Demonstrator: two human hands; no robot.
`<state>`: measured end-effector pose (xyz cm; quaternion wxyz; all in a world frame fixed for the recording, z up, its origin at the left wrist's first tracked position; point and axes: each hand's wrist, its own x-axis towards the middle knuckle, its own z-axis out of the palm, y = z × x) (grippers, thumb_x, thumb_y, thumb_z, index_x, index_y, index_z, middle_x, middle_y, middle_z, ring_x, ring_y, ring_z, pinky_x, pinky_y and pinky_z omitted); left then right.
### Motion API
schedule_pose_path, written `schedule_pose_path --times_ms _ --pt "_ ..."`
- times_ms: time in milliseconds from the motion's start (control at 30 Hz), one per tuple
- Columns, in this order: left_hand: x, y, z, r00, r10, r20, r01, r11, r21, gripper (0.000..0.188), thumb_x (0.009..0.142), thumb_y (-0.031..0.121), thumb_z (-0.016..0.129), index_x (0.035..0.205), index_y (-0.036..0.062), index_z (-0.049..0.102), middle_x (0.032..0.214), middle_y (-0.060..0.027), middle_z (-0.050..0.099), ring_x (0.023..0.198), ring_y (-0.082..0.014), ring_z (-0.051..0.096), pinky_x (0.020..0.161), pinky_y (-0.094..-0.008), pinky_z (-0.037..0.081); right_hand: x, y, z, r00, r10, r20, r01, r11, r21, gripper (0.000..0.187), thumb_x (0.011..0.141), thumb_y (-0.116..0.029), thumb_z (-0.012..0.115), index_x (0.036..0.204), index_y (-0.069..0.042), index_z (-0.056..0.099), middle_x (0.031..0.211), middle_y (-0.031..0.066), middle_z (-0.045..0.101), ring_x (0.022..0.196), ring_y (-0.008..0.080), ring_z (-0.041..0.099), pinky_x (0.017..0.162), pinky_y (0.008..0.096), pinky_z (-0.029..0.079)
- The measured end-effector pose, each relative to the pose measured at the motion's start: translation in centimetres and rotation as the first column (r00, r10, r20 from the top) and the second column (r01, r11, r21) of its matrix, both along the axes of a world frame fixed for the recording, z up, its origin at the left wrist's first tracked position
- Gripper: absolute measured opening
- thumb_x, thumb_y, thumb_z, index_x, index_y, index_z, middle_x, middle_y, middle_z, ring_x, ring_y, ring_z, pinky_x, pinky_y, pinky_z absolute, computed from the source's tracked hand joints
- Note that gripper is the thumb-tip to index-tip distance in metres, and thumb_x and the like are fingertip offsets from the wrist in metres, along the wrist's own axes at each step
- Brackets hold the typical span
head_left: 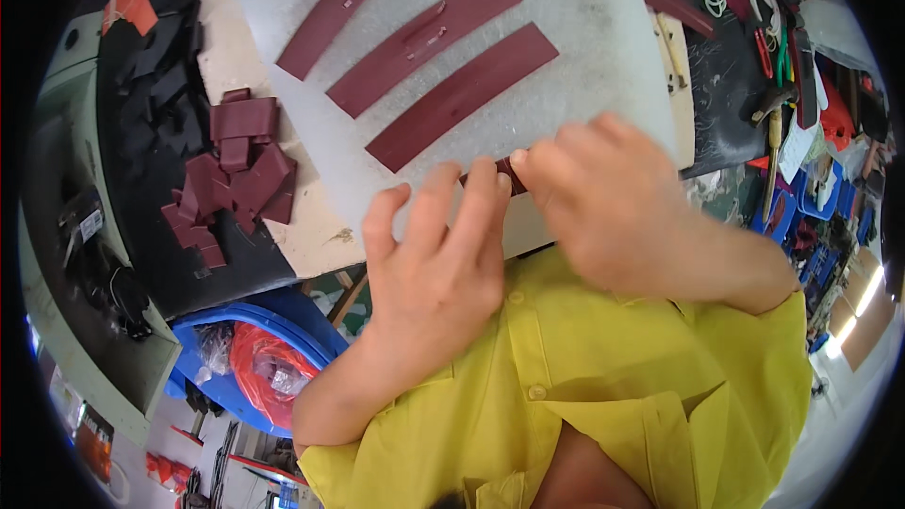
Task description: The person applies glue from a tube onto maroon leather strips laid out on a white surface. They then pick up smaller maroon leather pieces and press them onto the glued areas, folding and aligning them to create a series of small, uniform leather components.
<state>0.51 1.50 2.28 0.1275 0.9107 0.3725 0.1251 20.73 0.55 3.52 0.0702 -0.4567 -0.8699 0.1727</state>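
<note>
At the near edge of a whitish work sheet [603,57], a small dark maroon piece [510,176] shows between my hands, mostly covered by fingers. My left hand [438,245] bends its fingers down, with the index fingertip and thumb side against this piece and the other fingers apart. My right hand [613,203] is closed, its thumb tip pressed on the piece's right end; the hand is slightly blurred. Just beyond lies a curved maroon strip [462,94], flat on the sheet. Behind it are another maroon strip [396,57] and a third strip [325,24], both bearing small pale pieces.
Left of the sheet is a pile of folded maroon pieces [231,174], with black pieces [160,75] beyond. A blue bin [330,335] holding red plastic stands below the table's left side. Cords, tools and a hammer [775,118] lie on the right.
</note>
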Motion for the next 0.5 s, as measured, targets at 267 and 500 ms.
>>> schedule_pose_path --times_ms 267,500 --pt "-2.6 5.9 -2.7 0.824 0.421 0.379 -0.451 0.892 -0.011 0.024 0.088 0.004 0.075 0.112 0.0054 0.075 0.097 -0.0105 0.064 0.083 -0.0207 0.062 0.070 -0.0303 0.050 1.7 9.4 -3.7 0.923 -0.160 -0.349 0.307 0.854 0.420 0.025 0.082 -0.001 0.071 0.106 -0.005 0.070 0.090 0.0081 0.064 0.080 0.0303 0.060 0.080 0.0379 0.050" --pt "-2.7 6.5 -3.6 0.829 0.432 0.355 -0.441 0.896 -0.058 0.023 0.083 0.006 0.078 0.105 0.0036 0.071 0.094 -0.0088 0.063 0.082 -0.0209 0.059 0.071 -0.0323 0.048 1.2 9.6 -3.9 0.886 -0.228 -0.404 0.340 0.912 0.230 0.014 0.082 -0.002 0.071 0.095 -0.004 0.066 0.088 0.0088 0.061 0.084 0.0314 0.059 0.075 0.0399 0.051"
